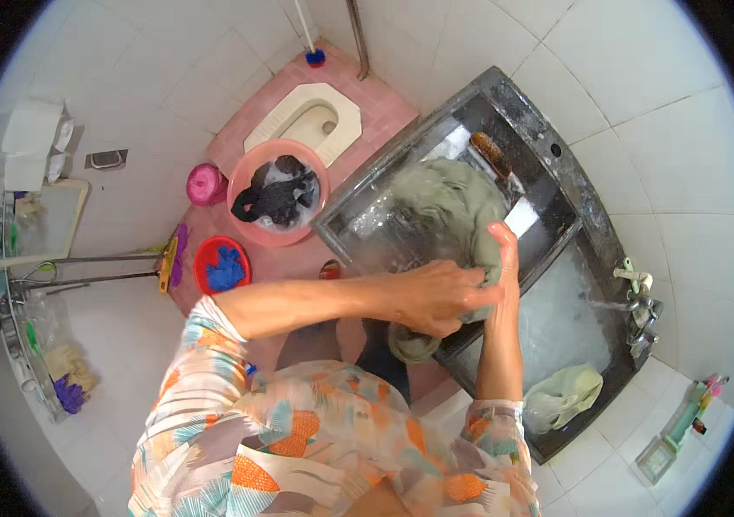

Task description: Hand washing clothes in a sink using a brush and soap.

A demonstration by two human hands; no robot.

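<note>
A wet grey-green cloth [457, 194] lies bunched across the left basin of a dark stone sink [399, 145], partly in water. My left hand [441, 294] is closed on a fold of it near the basin's front edge. A loose end of similar cloth [413, 344] hangs below that hand, outside the sink. Edge-on against the cloth's right side stands my right hand [504, 255], thumb pointing up. Its other fingers are hidden, so its grip cannot be told. The left fingers meet or overlap the right wrist area.
Water runs from a tap [641, 310] into the right basin, where a pale green cloth or bag [564, 397] floats. A scrubbing brush [490, 154] rests at the back. Leftward stand a pink tub [234, 216] of dark laundry, a red basin [249, 265] and a squat toilet [263, 132].
</note>
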